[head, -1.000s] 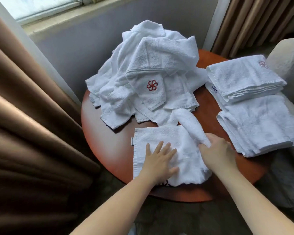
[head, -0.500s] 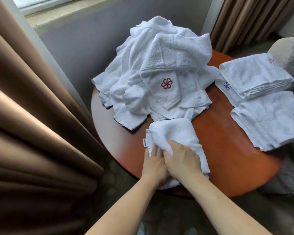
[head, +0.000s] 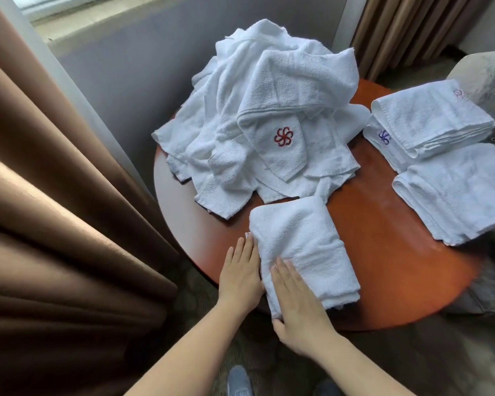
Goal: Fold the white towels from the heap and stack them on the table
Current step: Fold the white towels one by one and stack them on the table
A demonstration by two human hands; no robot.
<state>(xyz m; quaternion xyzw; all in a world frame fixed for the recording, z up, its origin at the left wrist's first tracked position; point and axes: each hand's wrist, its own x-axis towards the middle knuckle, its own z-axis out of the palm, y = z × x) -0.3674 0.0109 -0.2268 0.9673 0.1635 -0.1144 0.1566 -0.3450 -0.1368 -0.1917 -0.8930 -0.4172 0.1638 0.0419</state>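
Round table [head: 383, 247] bears towel heap [head: 269, 115] (folded stacks [head: 446, 155] right).

Hotel guest rm, prob.
Logo-stitched white towels [head: 283, 81] on round wood table [head: 383, 238], heavy brown curtains [head: 55, 224] both sides of window [head: 35, 4], upholstered chair [head: 486, 72] at rt.

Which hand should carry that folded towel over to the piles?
Probably the right hand: it lies flat on the folded towel, on the side nearer the stacks at the right of the table. The left hand rests at the towel's left edge and would have to reach across.
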